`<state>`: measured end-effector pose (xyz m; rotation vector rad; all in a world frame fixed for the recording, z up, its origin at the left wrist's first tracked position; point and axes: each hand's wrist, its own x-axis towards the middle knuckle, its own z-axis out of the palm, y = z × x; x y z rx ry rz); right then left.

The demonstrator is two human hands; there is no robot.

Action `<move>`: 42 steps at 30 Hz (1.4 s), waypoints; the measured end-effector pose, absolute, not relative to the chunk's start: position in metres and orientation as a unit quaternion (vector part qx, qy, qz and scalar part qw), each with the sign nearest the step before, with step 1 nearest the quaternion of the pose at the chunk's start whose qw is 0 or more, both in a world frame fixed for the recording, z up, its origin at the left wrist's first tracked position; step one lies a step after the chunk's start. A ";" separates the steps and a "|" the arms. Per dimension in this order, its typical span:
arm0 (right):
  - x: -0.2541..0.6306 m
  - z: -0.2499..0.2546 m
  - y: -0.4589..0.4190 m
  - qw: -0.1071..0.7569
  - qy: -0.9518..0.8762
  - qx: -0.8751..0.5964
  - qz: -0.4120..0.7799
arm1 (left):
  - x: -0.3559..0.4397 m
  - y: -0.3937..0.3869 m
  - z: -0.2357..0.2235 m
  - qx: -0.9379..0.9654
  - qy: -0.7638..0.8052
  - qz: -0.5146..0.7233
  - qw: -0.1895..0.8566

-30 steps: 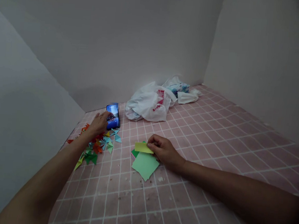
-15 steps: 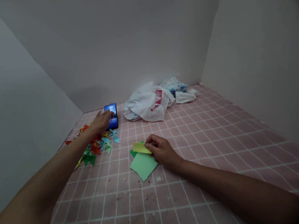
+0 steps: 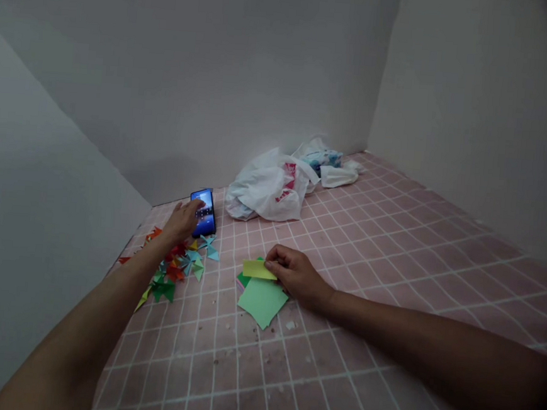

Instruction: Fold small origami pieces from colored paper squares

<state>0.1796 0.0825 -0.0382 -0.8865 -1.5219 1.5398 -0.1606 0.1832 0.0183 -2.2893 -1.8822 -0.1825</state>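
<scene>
My left hand [image 3: 182, 220] reaches far forward, its fingers stretched out and touching the lit screen of a blue phone [image 3: 204, 211] lying on the pink tiled floor. My right hand [image 3: 294, 273] rests on the floor, pinching a folded yellow paper [image 3: 257, 269] by its right end. Under that paper lies a small stack of square sheets with a light green sheet [image 3: 262, 301] on top. A heap of folded paper shapes [image 3: 176, 265] in red, orange, green and light blue lies beneath my left wrist.
White plastic bags [image 3: 269, 189] and a crumpled cloth [image 3: 337, 175] lie in the far corner. Grey walls close in on the left, back and right of the pink tiled floor [image 3: 374, 251].
My left hand's fingers shifted slightly on the phone screen. The view moved a little. My right hand kept its hold on the yellow paper.
</scene>
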 end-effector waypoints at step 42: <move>0.184 -0.030 0.076 0.422 -0.565 -0.355 0.613 | -0.006 0.016 0.011 -0.597 -0.617 -0.433 -0.274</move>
